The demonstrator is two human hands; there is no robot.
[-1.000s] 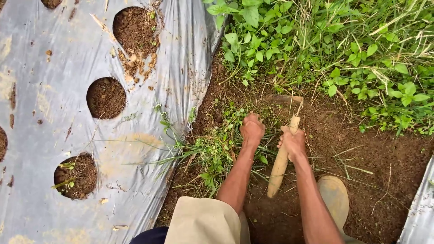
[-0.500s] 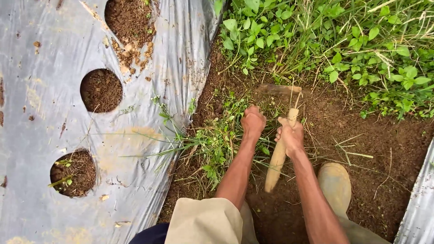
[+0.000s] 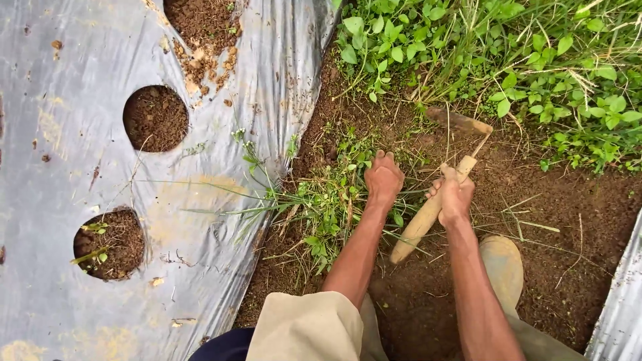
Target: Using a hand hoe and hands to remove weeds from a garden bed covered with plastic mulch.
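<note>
**Hands work the weeds at the edge of a covered bed**

A person crouches over a strip of bare brown soil (image 3: 555, 220), seen from above. The right hand (image 3: 455, 197) is clenched around the upper part of the pale wooden handle of a small hoe (image 3: 428, 214); the handle slants from 7 o'clock to 1 o'clock, and the soil-caked blade (image 3: 458, 122) rests on the ground at 1 o'clock of that hand, at the foot of the leafy green weeds (image 3: 495, 60). The left hand (image 3: 383, 179) is closed in a fist on a clump of grass and small weeds (image 3: 331, 207), which spreads away toward 8 o'clock. The 2 hands lie near each other without touching. At 9 o'clock, silver plastic sheeting (image 3: 60, 167) covers the bed, cut with round planting holes (image 3: 155, 118) that show dark earth. A muddy boot (image 3: 503, 267) stands at 5 o'clock of the right hand, a khaki-clad knee (image 3: 304, 334) at 6 o'clock of the left.
</note>
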